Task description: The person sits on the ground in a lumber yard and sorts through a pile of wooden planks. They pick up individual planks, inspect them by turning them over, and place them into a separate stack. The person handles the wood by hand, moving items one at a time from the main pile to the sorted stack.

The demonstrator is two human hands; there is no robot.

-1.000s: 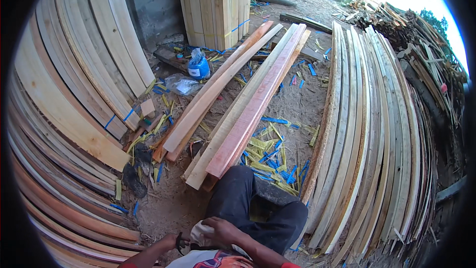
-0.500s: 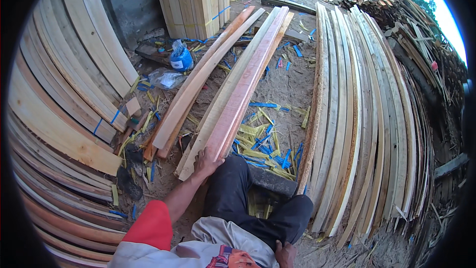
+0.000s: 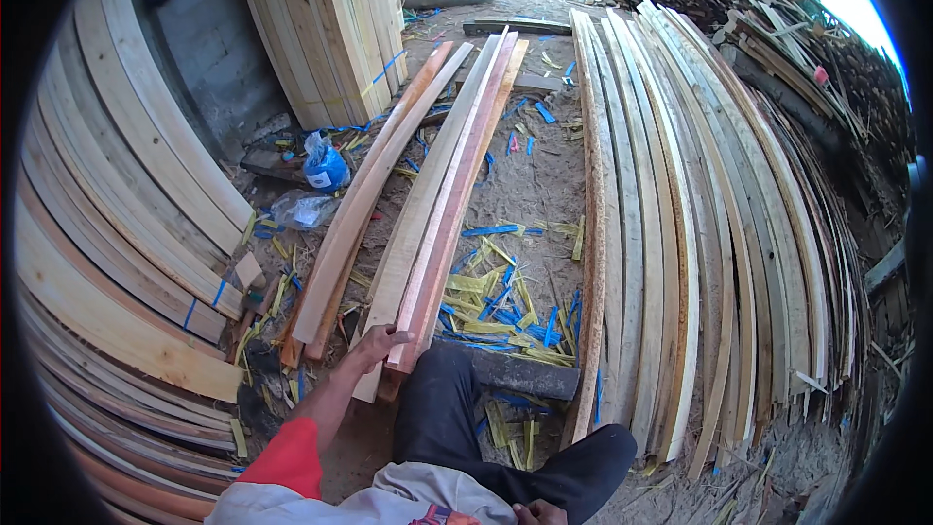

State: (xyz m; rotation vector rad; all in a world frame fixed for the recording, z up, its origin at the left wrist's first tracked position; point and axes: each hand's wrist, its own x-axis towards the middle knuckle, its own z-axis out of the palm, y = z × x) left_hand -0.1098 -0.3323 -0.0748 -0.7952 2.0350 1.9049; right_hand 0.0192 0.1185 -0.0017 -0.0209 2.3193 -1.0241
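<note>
My left hand (image 3: 374, 345) grips the near end of a reddish plank (image 3: 449, 253), its fingers wrapped over the end. The plank lies lengthwise away from me, tilted so that a pale pink face and a redder face both show. Right against it on the left is a pale plank (image 3: 413, 253), under my wrist. Another board (image 3: 505, 87) shows along its right side. My right hand (image 3: 540, 513) is low by my right thigh, with curled fingers, partly cut off by the lower edge; what it holds, if anything, is hidden.
Two boards (image 3: 374, 194) lie just left. Long stacked planks (image 3: 671, 233) fill the right side; more boards (image 3: 126, 282) lie left. A dark crossbeam (image 3: 515, 369) and yellow and blue strap scraps (image 3: 505, 306) lie between. A blue bundle (image 3: 326, 170) sits near an upright plank stack (image 3: 321, 39).
The reddish plank has tipped from flat toward its edge, with my left hand now on its end. My view has shifted, and my right hand sits lower in it.
</note>
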